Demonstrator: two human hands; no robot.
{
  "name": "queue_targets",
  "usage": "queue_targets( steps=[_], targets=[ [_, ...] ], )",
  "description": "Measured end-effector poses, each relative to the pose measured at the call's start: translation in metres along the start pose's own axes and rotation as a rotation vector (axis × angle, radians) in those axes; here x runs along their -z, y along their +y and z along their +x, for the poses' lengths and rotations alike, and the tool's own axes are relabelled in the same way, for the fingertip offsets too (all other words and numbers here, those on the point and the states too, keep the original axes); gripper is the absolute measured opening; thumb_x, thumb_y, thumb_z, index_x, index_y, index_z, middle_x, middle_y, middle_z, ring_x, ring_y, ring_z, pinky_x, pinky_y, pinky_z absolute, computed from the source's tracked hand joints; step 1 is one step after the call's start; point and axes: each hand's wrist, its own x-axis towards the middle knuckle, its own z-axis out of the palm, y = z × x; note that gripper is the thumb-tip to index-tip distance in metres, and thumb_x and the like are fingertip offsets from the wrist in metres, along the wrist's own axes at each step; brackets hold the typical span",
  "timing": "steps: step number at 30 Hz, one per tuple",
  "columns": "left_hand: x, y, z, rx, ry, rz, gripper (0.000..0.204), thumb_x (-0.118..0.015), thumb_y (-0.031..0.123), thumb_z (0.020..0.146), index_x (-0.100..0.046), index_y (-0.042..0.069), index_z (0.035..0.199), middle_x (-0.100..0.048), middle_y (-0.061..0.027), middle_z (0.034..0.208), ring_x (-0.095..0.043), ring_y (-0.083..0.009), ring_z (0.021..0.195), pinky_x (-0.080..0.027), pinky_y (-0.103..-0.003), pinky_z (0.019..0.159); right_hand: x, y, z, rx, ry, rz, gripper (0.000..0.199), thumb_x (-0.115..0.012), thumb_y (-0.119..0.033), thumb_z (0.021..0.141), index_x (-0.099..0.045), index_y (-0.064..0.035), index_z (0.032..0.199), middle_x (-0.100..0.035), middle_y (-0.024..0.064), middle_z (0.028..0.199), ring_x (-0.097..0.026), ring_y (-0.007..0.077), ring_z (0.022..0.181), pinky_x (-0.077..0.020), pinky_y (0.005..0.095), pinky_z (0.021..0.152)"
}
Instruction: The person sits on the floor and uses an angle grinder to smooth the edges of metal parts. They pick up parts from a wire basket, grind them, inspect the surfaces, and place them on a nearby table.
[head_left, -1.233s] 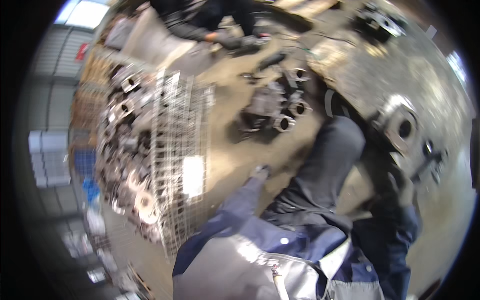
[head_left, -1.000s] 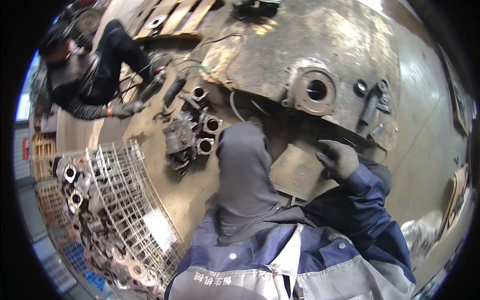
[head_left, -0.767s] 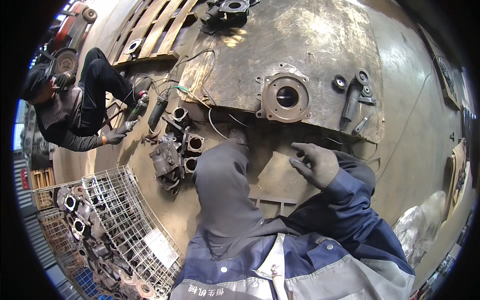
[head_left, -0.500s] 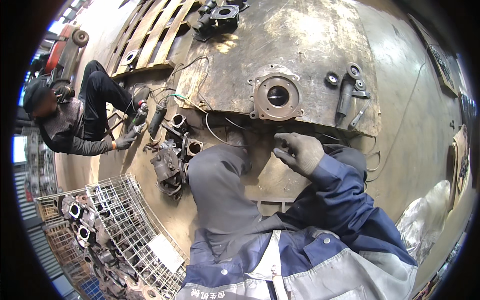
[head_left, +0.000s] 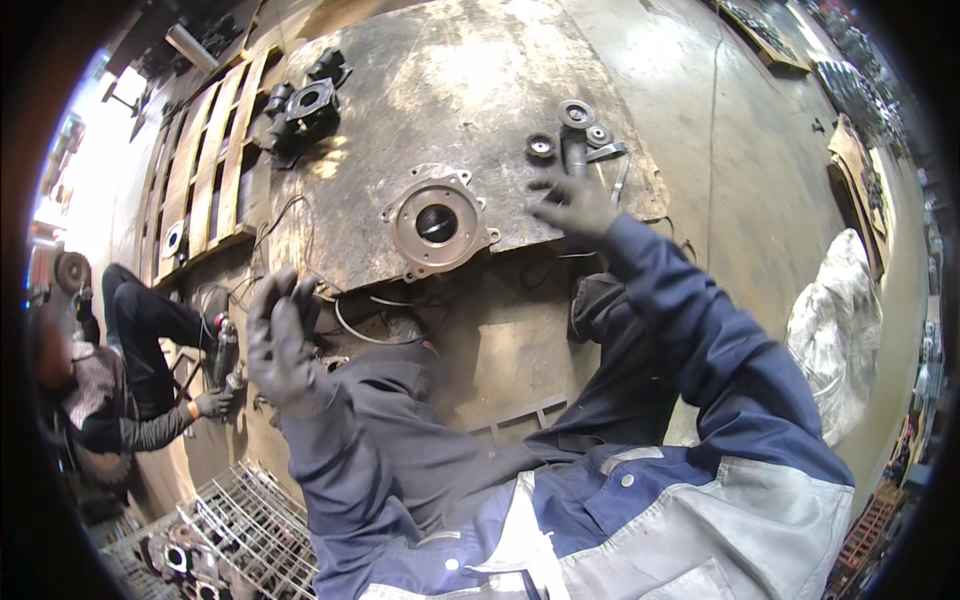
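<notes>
My left hand (head_left: 282,350), in a grey glove, is raised at the left above my knee with its fingers apart and nothing in them. My right hand (head_left: 578,205), gloved too, is over the near right part of the worn board (head_left: 420,110). Its fingers are spread and cover the lower body of a dark angle grinder (head_left: 574,150); whether they touch it cannot be made out. Beside the grinder lie a small round disc-like part (head_left: 540,147) and a metal wrench-like tool (head_left: 620,178). A round flanged metal housing (head_left: 438,226) with a central hole rests at the board's near edge, between my hands.
Dark castings (head_left: 305,105) stand at the board's far left, next to a wooden pallet (head_left: 205,165). A co-worker (head_left: 120,370) crouches at the left with a power tool. Cables (head_left: 350,325) trail under the near edge. A wire cage (head_left: 255,520) holds metal parts at lower left.
My right hand has moved forward from above my lap to the grinder, and its fingers have spread. My left hand has come into view. The whole view has shifted toward the right.
</notes>
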Motion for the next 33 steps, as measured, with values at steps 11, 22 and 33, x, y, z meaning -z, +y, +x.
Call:
queue_targets(
  steps=[11,22,33],
  targets=[
    [-0.118,-0.104,0.068,0.349,-0.108,-0.050,0.033,-0.057,0.016,0.109,-0.061,-0.002,0.137,-0.071,-0.0179,0.126,-0.073,-0.0263,0.111,-0.059,-0.039,0.100,-0.036,0.219,0.135,-0.697,0.251,-0.298,0.100,-0.081,-0.056,0.080,-0.046,0.0075,0.148,-0.064,0.0324,0.136,-0.063,0.0426,0.130,-0.0489,0.0453,0.112],
    [-0.128,-0.096,0.075,0.482,-0.182,-0.074,0.037,-0.055,0.018,0.110,-0.058,-0.007,0.139,-0.070,-0.0205,0.130,-0.073,-0.0265,0.114,-0.060,-0.037,0.101,-0.005,0.266,0.176,-0.623,0.301,0.182,0.076,-0.089,-0.046,0.078,-0.062,0.0080,0.124,-0.075,0.0153,0.089,-0.074,0.0238,0.072,-0.0585,0.0373,0.059],
    [-0.138,-0.099,0.065,0.477,-0.224,-0.185,0.030,-0.063,0.011,0.107,-0.065,-0.007,0.131,-0.072,-0.0158,0.120,-0.073,-0.0217,0.106,-0.061,-0.034,0.097,-0.067,0.167,0.084,-0.384,0.147,-0.149,0.080,-0.090,-0.047,0.075,-0.062,0.0005,0.133,-0.072,0.0221,0.114,-0.072,0.0334,0.097,-0.0586,0.0424,0.081]
  ],
)
